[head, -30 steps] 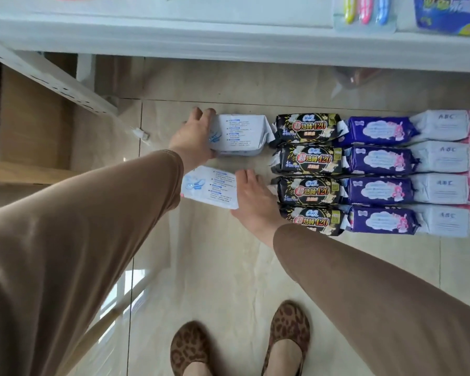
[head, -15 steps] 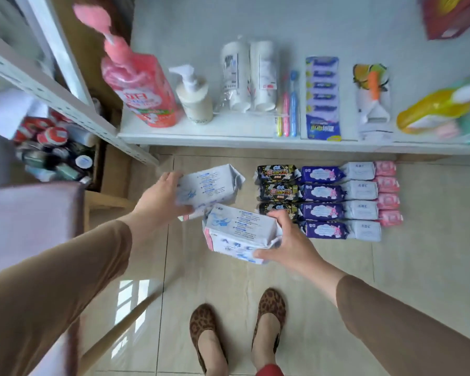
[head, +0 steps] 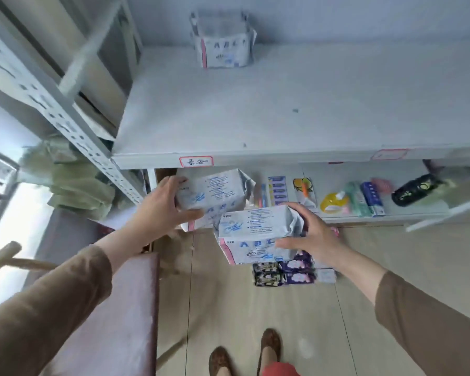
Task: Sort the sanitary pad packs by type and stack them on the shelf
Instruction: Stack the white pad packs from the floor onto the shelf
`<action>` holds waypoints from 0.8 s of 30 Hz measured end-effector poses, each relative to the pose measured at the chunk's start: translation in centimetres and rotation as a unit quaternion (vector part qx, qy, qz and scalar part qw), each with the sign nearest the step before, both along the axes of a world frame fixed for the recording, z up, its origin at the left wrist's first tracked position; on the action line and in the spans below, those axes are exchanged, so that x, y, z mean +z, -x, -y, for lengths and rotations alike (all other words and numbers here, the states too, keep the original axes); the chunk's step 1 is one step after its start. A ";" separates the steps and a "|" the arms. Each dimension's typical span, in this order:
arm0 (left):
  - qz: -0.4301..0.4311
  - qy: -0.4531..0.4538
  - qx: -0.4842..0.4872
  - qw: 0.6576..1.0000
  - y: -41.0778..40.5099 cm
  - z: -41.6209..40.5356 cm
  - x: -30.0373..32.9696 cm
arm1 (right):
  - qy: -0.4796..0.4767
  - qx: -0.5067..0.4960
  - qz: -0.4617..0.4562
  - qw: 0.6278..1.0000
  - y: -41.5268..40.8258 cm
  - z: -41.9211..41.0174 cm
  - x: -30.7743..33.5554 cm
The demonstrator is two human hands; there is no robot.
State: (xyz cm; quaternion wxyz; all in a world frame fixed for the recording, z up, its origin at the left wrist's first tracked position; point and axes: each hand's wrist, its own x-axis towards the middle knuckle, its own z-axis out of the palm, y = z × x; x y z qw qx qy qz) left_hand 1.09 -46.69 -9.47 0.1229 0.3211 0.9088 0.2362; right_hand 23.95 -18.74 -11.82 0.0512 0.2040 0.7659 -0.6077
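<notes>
My left hand [head: 160,210] grips a white ABC pad pack [head: 215,194] just below the front edge of the grey shelf [head: 255,109]. My right hand [head: 314,234] grips a second white ABC pad pack [head: 253,229], lower and nearer to me. A stack of the same white ABC packs [head: 223,44] stands at the back of that shelf against the wall. On the floor, partly hidden behind the held pack, lie black packs [head: 266,274], purple packs [head: 299,270] and a white pack [head: 326,275].
A red-bordered label [head: 196,161] is stuck on the shelf's front edge. The lower shelf [head: 418,213] holds toothbrushes, a yellow pouch, tubes and a black bottle. A perforated metal upright [head: 65,115] rises at left. A mauve cushioned seat [head: 114,308] stands by my left arm.
Both hands lifted a white pack each from the floor up to shelf height. The view has swung up from the floor rows to the grey shelf.
</notes>
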 end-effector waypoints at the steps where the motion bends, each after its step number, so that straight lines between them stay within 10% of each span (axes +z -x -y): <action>1: -0.016 -0.002 -0.009 1.000 0.5 -0.2 2.1 | -0.007 -0.001 -0.011 1.000 0.3 -0.3 1.8; 9: -0.061 -0.022 -0.021 0.998 7.5 -5.3 11.3 | -0.003 -0.002 -0.091 0.996 5.3 -5.7 8.7; 24: -0.025 -0.034 0.019 0.999 26.3 -19.5 9.1 | 0.027 -0.023 -0.131 0.991 21.0 -14.2 9.4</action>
